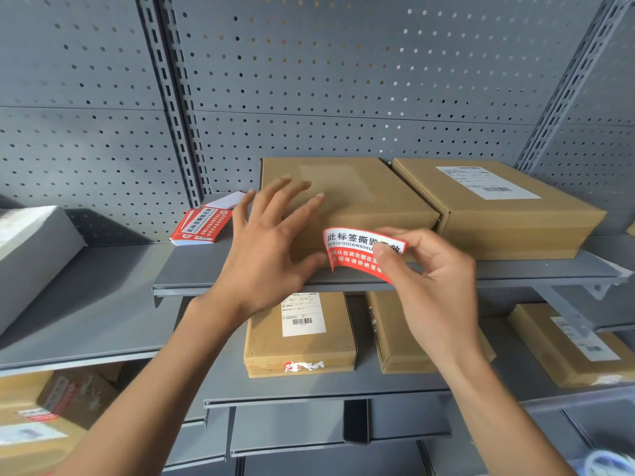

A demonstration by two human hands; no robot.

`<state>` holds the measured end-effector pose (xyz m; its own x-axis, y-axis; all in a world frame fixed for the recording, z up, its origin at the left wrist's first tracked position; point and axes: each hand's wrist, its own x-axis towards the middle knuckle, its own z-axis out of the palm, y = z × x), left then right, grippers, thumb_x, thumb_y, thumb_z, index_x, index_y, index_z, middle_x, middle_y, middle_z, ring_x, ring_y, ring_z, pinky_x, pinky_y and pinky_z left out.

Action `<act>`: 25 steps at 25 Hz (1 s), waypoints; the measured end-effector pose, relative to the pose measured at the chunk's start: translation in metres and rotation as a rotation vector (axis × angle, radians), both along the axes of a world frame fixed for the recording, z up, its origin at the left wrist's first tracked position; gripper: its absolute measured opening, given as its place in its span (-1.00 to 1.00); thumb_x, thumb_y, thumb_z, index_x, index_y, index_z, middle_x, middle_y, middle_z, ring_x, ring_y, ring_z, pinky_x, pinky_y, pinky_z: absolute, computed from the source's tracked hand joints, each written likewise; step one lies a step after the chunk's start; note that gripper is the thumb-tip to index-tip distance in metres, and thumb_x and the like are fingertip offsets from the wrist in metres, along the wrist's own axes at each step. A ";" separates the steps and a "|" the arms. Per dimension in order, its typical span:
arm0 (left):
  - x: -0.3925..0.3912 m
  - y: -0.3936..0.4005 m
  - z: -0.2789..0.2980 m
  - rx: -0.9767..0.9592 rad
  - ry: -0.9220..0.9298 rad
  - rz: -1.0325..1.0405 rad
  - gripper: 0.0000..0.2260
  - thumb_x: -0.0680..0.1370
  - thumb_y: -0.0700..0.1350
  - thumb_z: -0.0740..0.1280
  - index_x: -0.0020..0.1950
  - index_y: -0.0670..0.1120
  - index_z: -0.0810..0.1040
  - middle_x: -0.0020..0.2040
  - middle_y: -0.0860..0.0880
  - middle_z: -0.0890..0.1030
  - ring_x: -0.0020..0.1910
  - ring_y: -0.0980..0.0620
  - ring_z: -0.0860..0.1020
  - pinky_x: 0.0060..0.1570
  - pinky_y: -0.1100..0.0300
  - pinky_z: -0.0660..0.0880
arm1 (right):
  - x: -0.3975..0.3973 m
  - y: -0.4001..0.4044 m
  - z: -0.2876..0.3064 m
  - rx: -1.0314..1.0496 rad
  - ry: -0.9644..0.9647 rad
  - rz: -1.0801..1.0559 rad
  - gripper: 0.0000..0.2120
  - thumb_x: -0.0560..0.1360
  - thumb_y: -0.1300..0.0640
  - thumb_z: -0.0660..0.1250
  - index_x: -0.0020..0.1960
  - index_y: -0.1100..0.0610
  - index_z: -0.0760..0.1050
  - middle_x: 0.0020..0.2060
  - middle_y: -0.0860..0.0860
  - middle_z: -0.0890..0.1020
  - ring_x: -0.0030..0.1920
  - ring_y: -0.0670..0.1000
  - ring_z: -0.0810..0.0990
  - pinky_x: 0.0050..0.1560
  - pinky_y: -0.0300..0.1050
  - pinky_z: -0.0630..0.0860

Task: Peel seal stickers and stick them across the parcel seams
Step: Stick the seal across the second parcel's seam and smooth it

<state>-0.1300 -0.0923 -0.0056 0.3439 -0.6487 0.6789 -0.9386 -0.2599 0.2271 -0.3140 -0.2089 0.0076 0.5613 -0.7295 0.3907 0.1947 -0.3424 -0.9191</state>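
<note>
A flat brown cardboard parcel [364, 197] lies on the grey shelf [192, 266]. My left hand [271, 245] is spread with straight fingers over the parcel's near left corner, its thumb by the sticker's left end. My right hand [429, 280] pinches a red and white seal sticker [354, 250] between thumb and forefinger. The curled sticker hangs in front of the parcel's front side. A stack of the same red stickers [202, 225] lies on the shelf to the left of the parcel.
A second brown parcel with a white label [498, 204] sits right beside the first. On the shelf below are labelled boxes [299, 334], one with torn sticker remnants. More boxes [44, 413] stand at lower left. Grey pegboard [309, 80] backs the shelves.
</note>
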 end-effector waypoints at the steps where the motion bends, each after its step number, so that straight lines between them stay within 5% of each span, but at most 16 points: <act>1: -0.004 0.008 0.001 -0.100 0.063 -0.029 -0.56 0.50 0.10 0.41 0.36 0.01 0.59 0.37 0.05 0.55 0.43 -0.07 0.42 0.41 -0.26 0.27 | 0.000 -0.002 0.000 0.013 0.012 -0.009 -0.84 0.55 0.28 0.45 -0.05 0.02 0.68 -0.06 -0.10 0.77 0.01 -0.14 0.73 -0.12 -0.27 0.62; 4: -0.028 0.025 0.001 -0.387 0.364 -0.115 -0.88 0.59 0.12 0.34 0.00 0.14 0.63 0.00 0.23 0.64 0.07 0.01 0.57 0.15 -0.28 0.43 | 0.000 -0.003 0.000 0.021 0.023 -0.024 -0.85 0.55 0.26 0.44 -0.07 0.02 0.68 -0.10 -0.13 0.77 -0.05 -0.18 0.73 -0.16 -0.31 0.58; 7: -0.048 0.022 0.000 -0.401 0.505 -0.077 -0.80 0.51 0.24 0.40 -0.10 0.14 0.65 -0.08 0.26 0.67 -0.02 0.07 0.60 0.10 -0.25 0.48 | 0.003 0.000 0.001 0.034 0.016 -0.021 -0.87 0.54 0.29 0.44 -0.06 0.08 0.68 -0.13 -0.11 0.77 -0.10 -0.22 0.71 -0.16 -0.36 0.56; 12: -0.052 0.018 -0.007 -0.371 0.493 -0.018 -0.91 0.50 0.12 0.48 -0.18 0.18 0.64 -0.12 0.27 0.68 -0.03 0.15 0.60 0.13 -0.16 0.46 | 0.004 -0.001 0.000 0.037 0.040 -0.006 -0.85 0.55 0.28 0.45 -0.09 0.05 0.68 -0.16 -0.09 0.77 -0.08 -0.15 0.72 -0.11 -0.30 0.61; 25: -0.056 0.016 -0.011 -0.386 0.482 0.014 -0.80 0.53 0.03 0.45 -0.23 0.28 0.54 -0.16 0.28 0.66 -0.09 0.18 0.60 0.03 -0.14 0.49 | 0.008 -0.007 -0.009 0.010 0.075 0.063 -0.85 0.55 0.28 0.44 -0.11 0.05 0.67 -0.17 -0.05 0.77 -0.09 -0.09 0.73 -0.06 -0.18 0.64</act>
